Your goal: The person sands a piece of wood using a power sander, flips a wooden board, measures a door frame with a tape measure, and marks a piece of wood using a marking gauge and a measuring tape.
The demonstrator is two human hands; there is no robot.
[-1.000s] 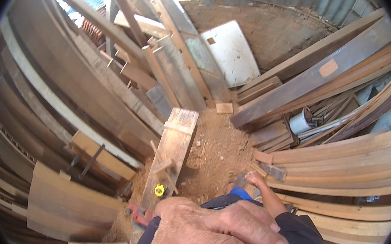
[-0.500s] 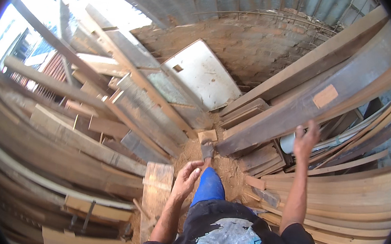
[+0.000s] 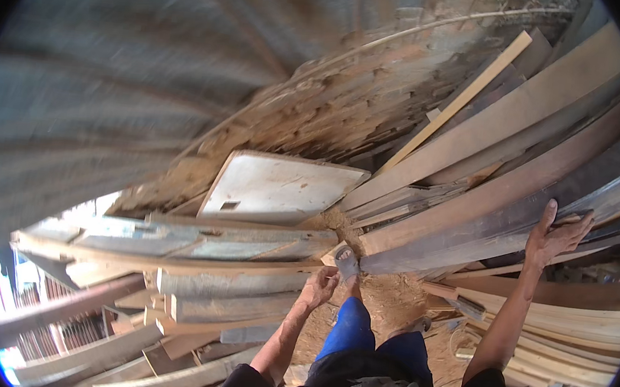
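My left hand (image 3: pixel 319 287) hangs in front of me with its fingers curled in, and nothing shows in it. Below it are a sandaled foot (image 3: pixel 347 260) and a small wooden block (image 3: pixel 333 252) on the sawdust. My right hand (image 3: pixel 558 237) reaches out to the right with thumb and fingers apart. It is at the edge of a wide dark plank (image 3: pixel 462 245), which leans outward to the upper right. Whether the fingers touch the plank, I cannot tell. A brown beam (image 3: pixel 506 175) leans along the plank's far side.
A white panel (image 3: pixel 273 188) leans against the brick wall (image 3: pixel 318 112) ahead. Boards (image 3: pixel 234 287) are stacked on the left, and curved-looking light planks (image 3: pixel 559 322) lie on the right. Sawdust (image 3: pixel 390 294) covers the floor. Corrugated sheeting (image 3: pixel 126 86) hangs overhead.
My view has swung to the right and up. The right hand has moved outward along the dark plank's edge. My left hand's fingers look more curled, and both legs now show.
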